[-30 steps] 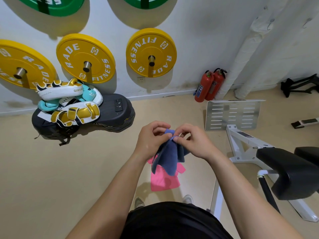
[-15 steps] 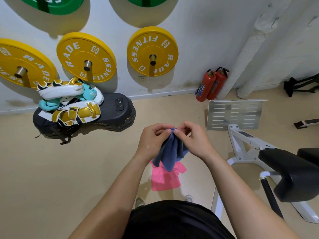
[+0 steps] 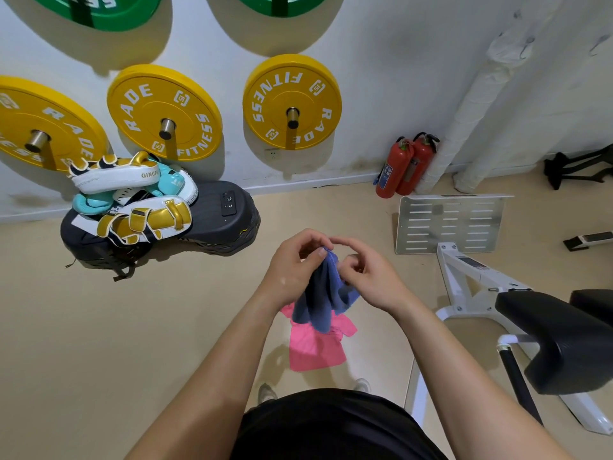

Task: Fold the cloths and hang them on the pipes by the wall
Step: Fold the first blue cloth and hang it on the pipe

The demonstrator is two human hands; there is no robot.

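The blue cloth (image 3: 323,295) looks soft and napped, perhaps microfibre; the pink cloth (image 3: 313,351) is matt fabric. The slotted plate (image 3: 447,224) is dull brushed metal, the bench pad (image 3: 560,340) smooth black with slight sheen

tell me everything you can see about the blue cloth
The blue cloth is a soft, terry-like towel with a stitched hem, bunched and hanging in loose folds above the floor. The left hand pinches its top edge; the right hand pinches the hem beside it. Its lower end overlaps a pink cloth in view.
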